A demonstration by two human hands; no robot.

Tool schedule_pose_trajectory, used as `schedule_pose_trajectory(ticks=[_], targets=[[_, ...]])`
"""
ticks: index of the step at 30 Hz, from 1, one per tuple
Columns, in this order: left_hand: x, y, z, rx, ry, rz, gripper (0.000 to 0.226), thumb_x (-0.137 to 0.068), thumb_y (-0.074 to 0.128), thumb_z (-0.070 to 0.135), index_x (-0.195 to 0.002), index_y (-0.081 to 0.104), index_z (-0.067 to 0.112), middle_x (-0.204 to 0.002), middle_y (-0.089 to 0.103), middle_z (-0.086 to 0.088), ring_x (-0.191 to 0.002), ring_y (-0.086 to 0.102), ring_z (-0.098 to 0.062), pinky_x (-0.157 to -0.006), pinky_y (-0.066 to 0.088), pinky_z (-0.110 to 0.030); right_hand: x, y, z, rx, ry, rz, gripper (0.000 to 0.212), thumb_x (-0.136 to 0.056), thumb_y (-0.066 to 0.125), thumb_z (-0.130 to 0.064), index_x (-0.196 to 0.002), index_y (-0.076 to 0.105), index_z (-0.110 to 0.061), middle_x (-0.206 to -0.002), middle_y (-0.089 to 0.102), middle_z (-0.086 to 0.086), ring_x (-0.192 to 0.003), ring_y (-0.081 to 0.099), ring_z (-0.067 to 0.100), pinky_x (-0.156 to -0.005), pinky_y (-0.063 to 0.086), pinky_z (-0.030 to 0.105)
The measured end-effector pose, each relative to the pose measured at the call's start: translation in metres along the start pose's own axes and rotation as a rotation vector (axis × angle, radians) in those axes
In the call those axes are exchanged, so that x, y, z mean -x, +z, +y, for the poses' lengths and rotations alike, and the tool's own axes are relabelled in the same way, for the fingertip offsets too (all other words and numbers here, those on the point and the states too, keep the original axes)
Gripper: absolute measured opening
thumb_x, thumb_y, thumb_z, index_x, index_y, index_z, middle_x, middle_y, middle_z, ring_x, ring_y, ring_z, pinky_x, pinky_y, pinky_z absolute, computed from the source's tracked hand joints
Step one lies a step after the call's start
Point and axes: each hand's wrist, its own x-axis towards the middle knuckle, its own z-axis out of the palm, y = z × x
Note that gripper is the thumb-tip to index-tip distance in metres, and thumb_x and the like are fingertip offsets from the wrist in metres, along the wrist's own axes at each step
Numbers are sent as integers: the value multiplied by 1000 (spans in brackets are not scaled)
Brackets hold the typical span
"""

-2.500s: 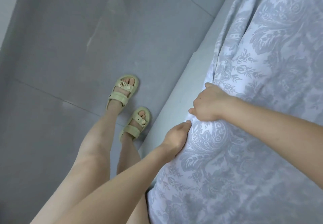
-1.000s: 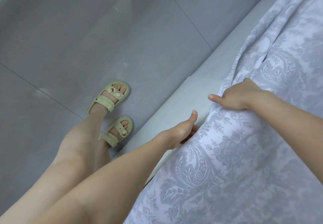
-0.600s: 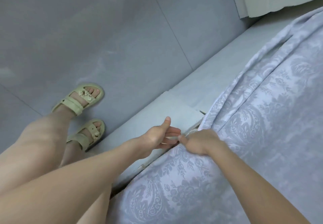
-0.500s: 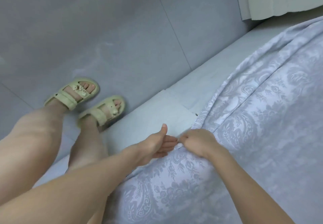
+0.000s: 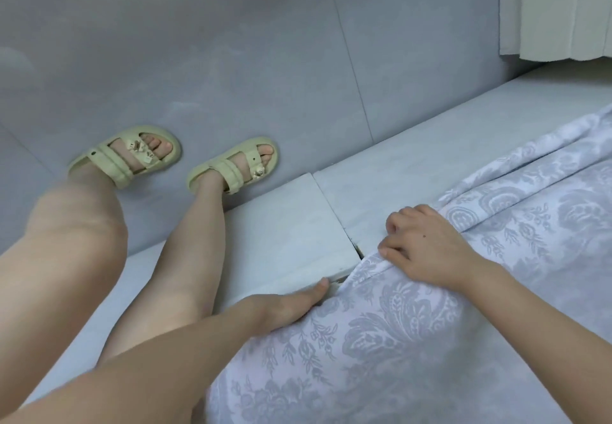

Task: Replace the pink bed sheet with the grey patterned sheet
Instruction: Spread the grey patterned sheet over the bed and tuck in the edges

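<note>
One grey patterned sheet (image 5: 430,341), two hands at its edge, lower right of the frame.

We see the sheet's edge run diagonally from bottom centre to the upper right, alongside the pale bed frame ledge (image 5: 291,225). The right hand (image 5: 427,248) lies palm down, fingers curled over that edge, gripping cloth. The left hand (image 5: 288,304) reaches in from the lower left, thumb straight. Its fingers are hidden under the sheet, so we cannot tell its grasp. Two pale green sandals (image 5: 132,155) stand upper left.
</note>
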Motion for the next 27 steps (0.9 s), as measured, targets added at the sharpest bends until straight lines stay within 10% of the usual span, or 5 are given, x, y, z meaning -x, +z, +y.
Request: schedule_pose_trajectory(ticks=[5,8,15,23,27], targets=[[20,-1,26,-21,6,170,76,-89,8,70,-88,63,18,-89,63,5,-81,56,-11,-78,42,-21,42,0,4,-199,-44,-12,52,-94,27,-49,-101,72,-26,-81,56,-8,-76,53,14,-72,47,29],[19,9,49,145,154,286,71,-93,15,64,-94,68,16,-97,67,1,-89,59,-17,-86,46,-28,33,-21,0,-232,70,-237,91,-83,-8,-71,-99,68,-24,-91,62,-7,-93,56,13,-84,45,31],[7,35,91,126,246,146,68,-96,13,59,-115,63,16,-120,63,0,-110,58,-11,-98,40,-21,-6,-26,-11,-124,244,-764,72,-95,10,-62,-123,59,-17,-134,55,7,-124,47,23,-93,33,32],[-31,49,82,88,6,96,85,-78,12,83,-131,53,31,-130,58,1,-117,55,-17,-111,32,-35,-1,-29,30,-145,391,-744,81,-90,4,-70,-139,46,-22,-150,37,4,-138,33,22,-107,26,34],[-20,45,100,68,-5,109,89,-82,5,79,-119,65,24,-122,63,2,-109,59,-13,-100,41,-27,23,-51,65,-186,389,-515,76,-90,7,-68,-108,66,-23,-121,62,2,-120,50,23,-92,37,35]])
